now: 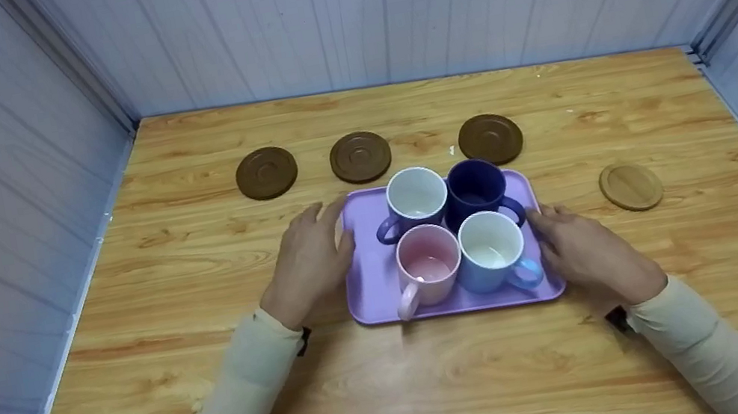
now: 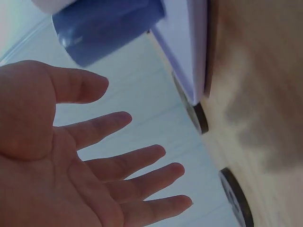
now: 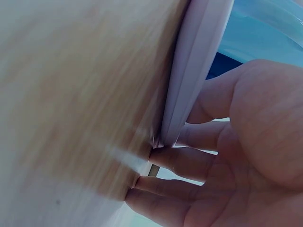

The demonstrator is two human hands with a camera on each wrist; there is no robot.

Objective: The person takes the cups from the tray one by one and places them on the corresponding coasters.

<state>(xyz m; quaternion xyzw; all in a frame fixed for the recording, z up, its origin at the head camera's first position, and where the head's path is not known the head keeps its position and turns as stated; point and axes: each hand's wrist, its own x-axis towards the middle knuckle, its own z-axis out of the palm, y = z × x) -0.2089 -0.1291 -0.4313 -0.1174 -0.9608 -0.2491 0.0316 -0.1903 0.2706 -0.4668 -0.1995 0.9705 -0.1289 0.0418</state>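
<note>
A lilac tray [image 1: 377, 296] lies on the wooden table with several mugs grouped on it. At its back stand a white-lined mug with a dark blue handle [image 1: 417, 198] and a dark blue mug [image 1: 476, 188]. In front are a pink mug [image 1: 428, 265] and a light blue mug [image 1: 493, 253]. My left hand [image 1: 310, 259] hovers beside the tray's left edge, fingers spread and holding nothing; its wrist view shows a gap to the tray. My right hand [image 1: 590, 255] is at the right edge, thumb by the rim and fingertips [image 3: 142, 189] touching the table.
Behind the tray lie three dark brown coasters, at left [image 1: 266, 173], in the middle [image 1: 360, 157] and at right [image 1: 490, 138]. A light wooden coaster [image 1: 630, 186] sits to the right of the tray. Pale panel walls [image 1: 379, 8] enclose the table's back and sides.
</note>
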